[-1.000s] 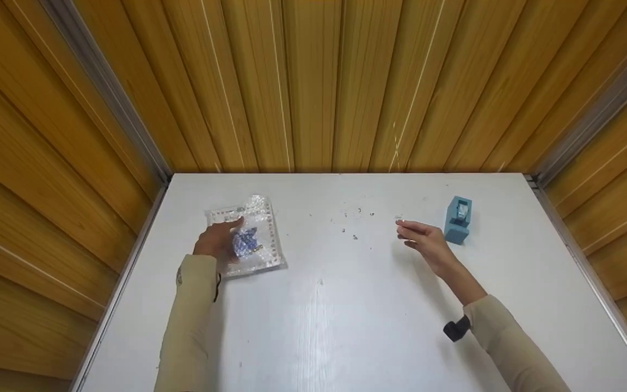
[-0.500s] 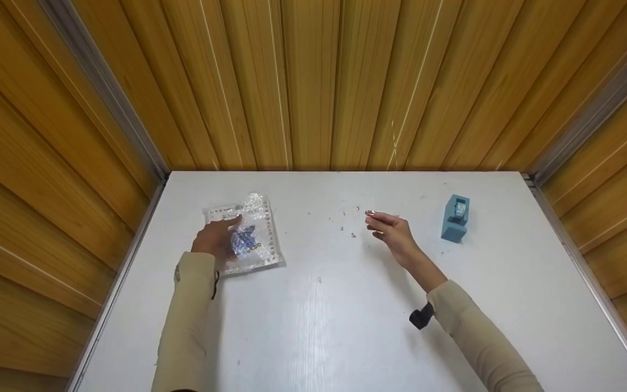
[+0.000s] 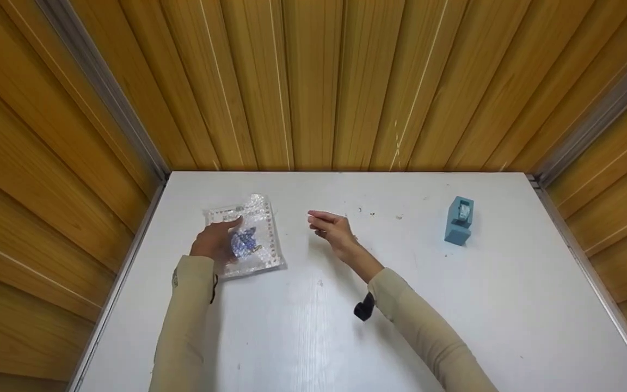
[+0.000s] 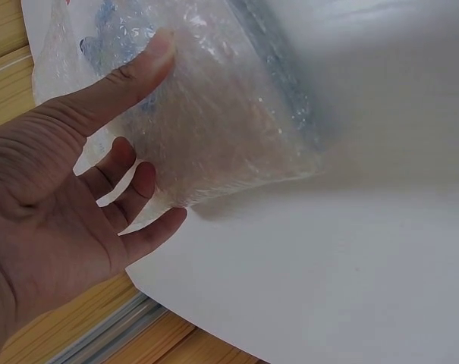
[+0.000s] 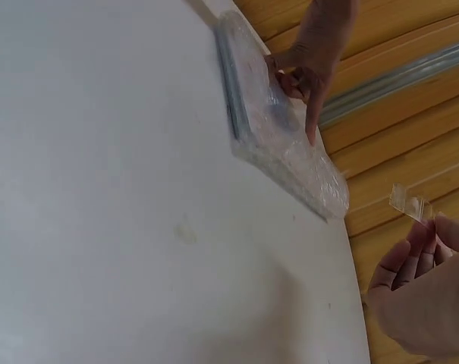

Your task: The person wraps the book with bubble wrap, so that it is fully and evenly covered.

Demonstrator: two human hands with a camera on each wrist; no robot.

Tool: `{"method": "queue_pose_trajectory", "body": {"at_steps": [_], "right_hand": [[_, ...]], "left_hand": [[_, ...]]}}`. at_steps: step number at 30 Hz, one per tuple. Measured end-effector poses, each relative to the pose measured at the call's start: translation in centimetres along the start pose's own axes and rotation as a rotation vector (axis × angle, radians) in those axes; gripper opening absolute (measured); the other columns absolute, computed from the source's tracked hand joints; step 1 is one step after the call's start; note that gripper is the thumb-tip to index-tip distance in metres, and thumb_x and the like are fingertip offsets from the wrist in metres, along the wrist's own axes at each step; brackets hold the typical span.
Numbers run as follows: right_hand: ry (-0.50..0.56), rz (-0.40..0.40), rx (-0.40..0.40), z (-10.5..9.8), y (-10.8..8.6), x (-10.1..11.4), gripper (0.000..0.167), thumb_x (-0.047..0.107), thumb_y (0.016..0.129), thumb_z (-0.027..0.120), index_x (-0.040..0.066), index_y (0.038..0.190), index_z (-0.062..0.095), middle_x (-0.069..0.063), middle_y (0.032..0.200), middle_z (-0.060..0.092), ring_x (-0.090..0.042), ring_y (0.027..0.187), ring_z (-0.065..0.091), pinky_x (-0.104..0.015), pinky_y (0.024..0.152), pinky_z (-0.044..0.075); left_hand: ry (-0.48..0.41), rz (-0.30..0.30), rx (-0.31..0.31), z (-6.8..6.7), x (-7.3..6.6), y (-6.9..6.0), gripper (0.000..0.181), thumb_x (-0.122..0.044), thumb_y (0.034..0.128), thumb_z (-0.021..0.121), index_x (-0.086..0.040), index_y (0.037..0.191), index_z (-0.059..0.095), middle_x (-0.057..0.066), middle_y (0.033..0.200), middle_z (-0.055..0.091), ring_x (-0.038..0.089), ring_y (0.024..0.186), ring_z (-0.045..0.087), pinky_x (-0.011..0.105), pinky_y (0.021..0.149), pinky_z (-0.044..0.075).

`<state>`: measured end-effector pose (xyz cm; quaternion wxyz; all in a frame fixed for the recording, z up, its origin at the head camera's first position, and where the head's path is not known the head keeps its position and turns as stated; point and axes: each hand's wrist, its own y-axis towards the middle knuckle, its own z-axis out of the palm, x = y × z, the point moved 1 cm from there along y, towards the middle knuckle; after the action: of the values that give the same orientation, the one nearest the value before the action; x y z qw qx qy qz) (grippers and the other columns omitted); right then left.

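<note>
A flat package [image 3: 262,239] in clear bubble wrap lies at the left of the white table, a blue picture showing through. My left hand [image 3: 213,239] grips its left edge. In the left wrist view, the thumb lies over the bubble wrap [image 4: 221,121] and the other fingers are bent at the edge. My right hand [image 3: 335,231] is held above the table, right of the package and apart from it. The right wrist view shows a short strip of clear tape [image 5: 410,205] pinched between that hand's thumb and fingers, its free end slightly curled.
A blue tape dispenser [image 3: 459,223] with a clear roll stands at the table's right. Several small dark specks [image 3: 372,214] lie near the back middle of the white table [image 3: 302,326]. Wood-look panels [image 3: 313,81] wall in the back and sides.
My right hand has moved left across the table from near the tape dispenser toward the package, holding the tape strip. My left hand and the package have stayed in place.
</note>
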<state>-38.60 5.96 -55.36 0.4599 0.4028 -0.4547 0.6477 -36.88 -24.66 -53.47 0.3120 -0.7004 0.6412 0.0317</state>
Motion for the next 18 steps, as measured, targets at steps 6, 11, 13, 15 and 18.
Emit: {"method": "queue_pose_trajectory", "body": {"at_steps": [6,11,13,15,18], "right_hand": [[0.052,0.033,0.025,6.2,1.5,-1.6,0.033,0.003,0.092,0.073,-0.004,0.124,0.07,0.004,0.093,0.076,-0.008,0.083,0.069,-0.025,0.083,0.058],[0.025,-0.007,0.034,10.7,2.2,-3.4,0.038,-0.004,0.089,0.073,-0.012,0.126,0.065,0.004,0.087,0.074,-0.003,0.076,0.068,-0.021,0.076,0.059],[-0.027,-0.044,0.034,12.1,2.6,-4.3,0.038,-0.006,0.087,0.074,-0.012,0.124,0.066,-0.003,0.089,0.076,-0.003,0.076,0.067,-0.021,0.075,0.06],[-0.081,-0.078,0.022,13.2,2.9,-5.1,0.038,-0.006,0.086,0.075,-0.012,0.122,0.067,-0.011,0.093,0.077,-0.001,0.076,0.066,-0.019,0.074,0.059],[-0.142,-0.122,0.001,14.4,3.2,-6.0,0.037,-0.006,0.083,0.076,-0.011,0.12,0.069,-0.02,0.1,0.077,-0.001,0.076,0.065,-0.016,0.07,0.056]], "left_hand": [[-0.14,-0.088,0.078,-0.3,0.9,1.0,0.108,-0.002,0.0764,0.086,-0.038,0.16,0.029,0.015,0.17,0.022,0.052,0.153,0.017,0.071,0.12,0.017],[-0.088,-0.085,0.124,-0.5,1.5,1.8,0.113,-0.009,0.0726,0.09,-0.041,0.16,0.027,0.013,0.17,0.023,0.053,0.153,0.018,0.073,0.119,0.02],[-0.036,-0.049,0.117,-0.6,1.5,1.9,0.115,-0.011,0.0699,0.092,-0.04,0.16,0.028,0.013,0.169,0.025,0.051,0.153,0.021,0.072,0.118,0.023],[-0.026,-0.022,0.102,-0.7,1.5,1.9,0.115,-0.011,0.069,0.093,-0.038,0.16,0.029,0.013,0.169,0.028,0.05,0.153,0.023,0.071,0.119,0.024],[-0.02,0.003,0.086,-0.7,1.4,1.8,0.113,-0.011,0.0698,0.093,-0.036,0.16,0.03,0.014,0.168,0.029,0.049,0.153,0.024,0.072,0.119,0.022]]}}
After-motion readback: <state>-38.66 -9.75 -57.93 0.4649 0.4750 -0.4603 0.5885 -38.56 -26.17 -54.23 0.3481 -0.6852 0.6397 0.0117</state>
